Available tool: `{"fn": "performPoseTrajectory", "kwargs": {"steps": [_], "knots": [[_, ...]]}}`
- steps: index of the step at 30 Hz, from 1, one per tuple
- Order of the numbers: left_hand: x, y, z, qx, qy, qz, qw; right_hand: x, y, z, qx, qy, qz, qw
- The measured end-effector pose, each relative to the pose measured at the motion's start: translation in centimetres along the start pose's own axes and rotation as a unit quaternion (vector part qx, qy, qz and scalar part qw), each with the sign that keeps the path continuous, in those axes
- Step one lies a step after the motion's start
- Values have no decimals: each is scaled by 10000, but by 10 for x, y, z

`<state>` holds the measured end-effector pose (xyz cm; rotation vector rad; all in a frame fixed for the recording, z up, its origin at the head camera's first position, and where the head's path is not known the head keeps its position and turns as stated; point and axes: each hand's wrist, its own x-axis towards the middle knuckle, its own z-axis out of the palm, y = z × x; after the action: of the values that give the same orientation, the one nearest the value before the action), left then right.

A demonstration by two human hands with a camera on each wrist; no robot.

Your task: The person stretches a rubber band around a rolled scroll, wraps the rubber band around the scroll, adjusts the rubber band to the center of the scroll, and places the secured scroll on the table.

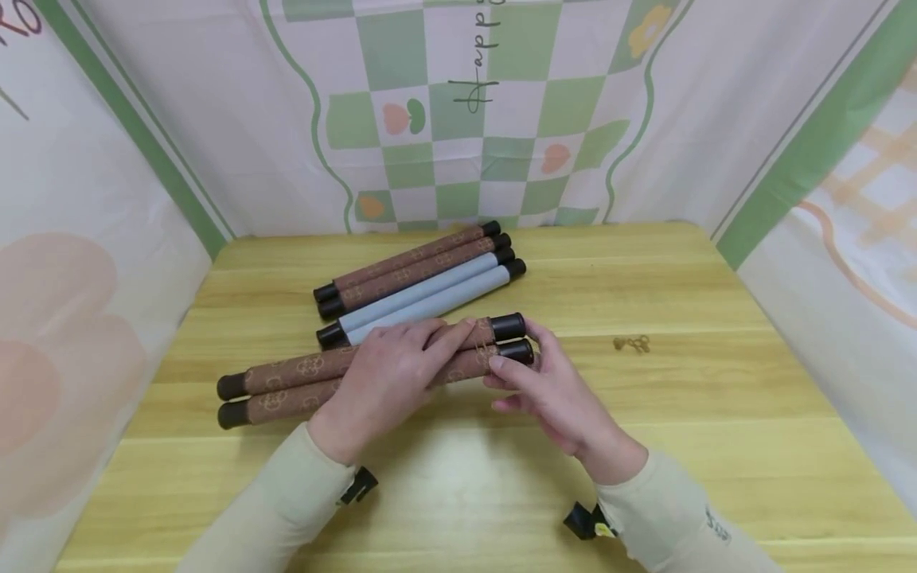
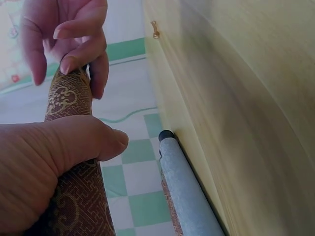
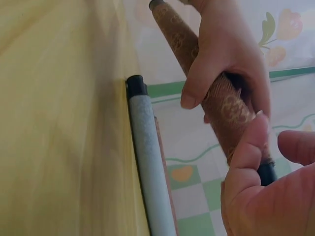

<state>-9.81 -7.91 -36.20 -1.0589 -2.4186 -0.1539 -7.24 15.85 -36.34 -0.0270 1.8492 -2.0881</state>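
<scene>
Two brown scrolls (image 1: 282,390) with gold patterning and black end caps lie side by side at a slant over the table. My left hand (image 1: 390,374) grips the pair near its middle, fingers across the top; in the left wrist view its thumb (image 2: 93,135) lies along the brocade. At the right end, my right hand (image 1: 548,390) holds the pair by the black caps, thumb on the nearer scroll and index finger behind the farther cap. In the right wrist view, thin strands (image 3: 216,91) cross the brown scroll by the left hand.
Behind the hands, two light blue scrolls (image 1: 430,298) and two more brown scrolls (image 1: 423,259) lie together on the wooden table (image 1: 716,446). A few small brown loops (image 1: 634,344) are on the right. Printed cloth (image 1: 458,159) hangs around the back and sides.
</scene>
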Motion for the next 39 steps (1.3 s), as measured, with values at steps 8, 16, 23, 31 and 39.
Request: {"fn": "performPoseTrajectory", "kwargs": {"steps": [8,16,23,31,39], "knots": [[-2,-4,4,-119,-348,-195,9991,-7,5,4,482,75,-22,9988],[-4,-9,6,9,-236,-311,9992,-14,7,6,423,21,115,9990],[-5,-9,7,-24,-327,-281,9991,-11,7,5,46,125,2,9999],[-6,-9,9,-164,-490,-240,9984,-4,8,-2,-1512,224,-313,9878],[-7,-7,12,-183,-380,-96,9991,6,7,-4,-4169,335,-1273,8994]]}}
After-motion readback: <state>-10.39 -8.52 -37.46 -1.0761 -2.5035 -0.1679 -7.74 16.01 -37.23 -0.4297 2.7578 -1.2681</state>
